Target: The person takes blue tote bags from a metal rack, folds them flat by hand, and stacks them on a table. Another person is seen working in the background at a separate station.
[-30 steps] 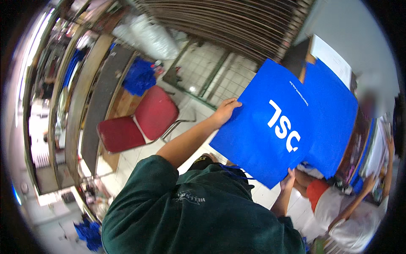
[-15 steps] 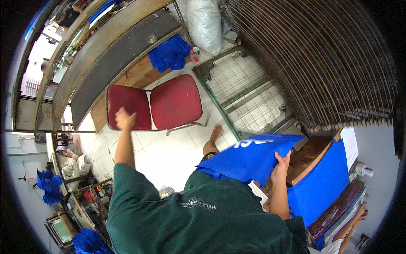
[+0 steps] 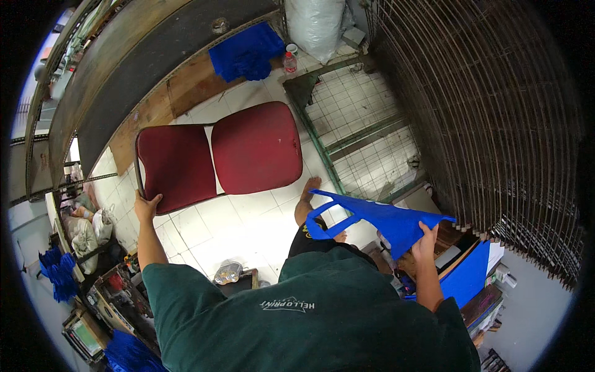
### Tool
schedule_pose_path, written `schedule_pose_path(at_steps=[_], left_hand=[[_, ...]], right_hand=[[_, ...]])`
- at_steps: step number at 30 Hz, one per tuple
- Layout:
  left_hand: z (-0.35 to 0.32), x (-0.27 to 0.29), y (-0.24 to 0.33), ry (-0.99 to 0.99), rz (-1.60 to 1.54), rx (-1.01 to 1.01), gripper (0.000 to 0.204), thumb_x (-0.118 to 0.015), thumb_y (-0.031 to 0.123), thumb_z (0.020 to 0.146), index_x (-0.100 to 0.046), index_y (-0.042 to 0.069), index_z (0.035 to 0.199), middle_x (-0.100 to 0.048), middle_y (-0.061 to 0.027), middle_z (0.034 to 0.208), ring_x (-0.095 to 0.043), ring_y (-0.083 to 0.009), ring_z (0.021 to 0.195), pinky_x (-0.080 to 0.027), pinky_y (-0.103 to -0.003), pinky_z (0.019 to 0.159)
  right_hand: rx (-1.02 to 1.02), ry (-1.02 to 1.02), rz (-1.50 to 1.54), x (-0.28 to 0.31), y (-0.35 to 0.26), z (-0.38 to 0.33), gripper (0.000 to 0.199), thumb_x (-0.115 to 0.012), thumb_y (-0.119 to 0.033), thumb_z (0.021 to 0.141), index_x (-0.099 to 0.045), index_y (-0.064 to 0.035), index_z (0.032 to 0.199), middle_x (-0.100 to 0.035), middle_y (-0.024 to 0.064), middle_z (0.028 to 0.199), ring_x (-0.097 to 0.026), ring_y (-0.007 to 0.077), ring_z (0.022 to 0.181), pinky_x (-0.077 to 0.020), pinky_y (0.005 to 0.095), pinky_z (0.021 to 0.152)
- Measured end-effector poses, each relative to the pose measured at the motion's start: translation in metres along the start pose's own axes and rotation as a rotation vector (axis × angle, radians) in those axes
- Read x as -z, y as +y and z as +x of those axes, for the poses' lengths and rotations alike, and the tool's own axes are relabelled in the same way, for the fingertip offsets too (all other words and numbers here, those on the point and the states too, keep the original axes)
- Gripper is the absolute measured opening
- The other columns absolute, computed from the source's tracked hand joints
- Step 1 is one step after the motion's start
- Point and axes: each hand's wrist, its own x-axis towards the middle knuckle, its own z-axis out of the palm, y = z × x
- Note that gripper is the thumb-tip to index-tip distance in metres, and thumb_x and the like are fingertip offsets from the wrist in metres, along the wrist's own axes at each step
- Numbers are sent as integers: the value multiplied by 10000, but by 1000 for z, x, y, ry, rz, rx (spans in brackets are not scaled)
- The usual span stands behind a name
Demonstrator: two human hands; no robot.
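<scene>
My left hand [image 3: 147,206] is closed on the near corner of the backrest of a red padded chair [image 3: 257,149], thumb in front and the other fingers partly hidden behind the edge. The chair stands on the white floor, backrest to the left and seat to the right. On the right, my right hand [image 3: 425,243] pinches a blue fabric bag [image 3: 392,222] by one end, thumb and fingers closed on the cloth. The bag hangs in folds in front of me, its loop handles trailing to the left above my knee.
A green metal frame with wire mesh [image 3: 365,111] lies beyond the chair, next to a tall stack of wire racks [image 3: 477,105]. Blue cloth [image 3: 248,53] lies by the long shelf [image 3: 142,59]. A bottle [image 3: 289,62] stands near a white sack [image 3: 314,28]. A blue-covered table [image 3: 466,279] is at right.
My left hand has come down from above the backrest and taken hold of its edge. The bag, still in my right hand, has swung and folded, showing its handles. The view has shifted.
</scene>
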Motion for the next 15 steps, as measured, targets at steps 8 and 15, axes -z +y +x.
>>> schedule_pose_path(at_steps=[8, 15], left_hand=[[-106, 9, -40, -104, 40, 21, 785, -814, 388, 572, -429, -29, 1114, -605, -255, 941, -595, -416, 888, -470, -450, 754], [-232, 15, -80, -84, 94, 103, 806, -819, 366, 564, -408, -10, 1147, -605, -250, 1002, -598, -400, 937, -474, -440, 785]], right_hand=[[89, -64, 36, 18, -24, 6, 456, -510, 37, 799, -395, -78, 1225, -516, 85, 1107, -516, 254, 1038, -431, 410, 926], [133, -59, 137, 40, -32, -20, 517, -527, 74, 763, -395, -96, 1233, -507, 74, 1097, -508, 235, 1020, -421, 389, 912]])
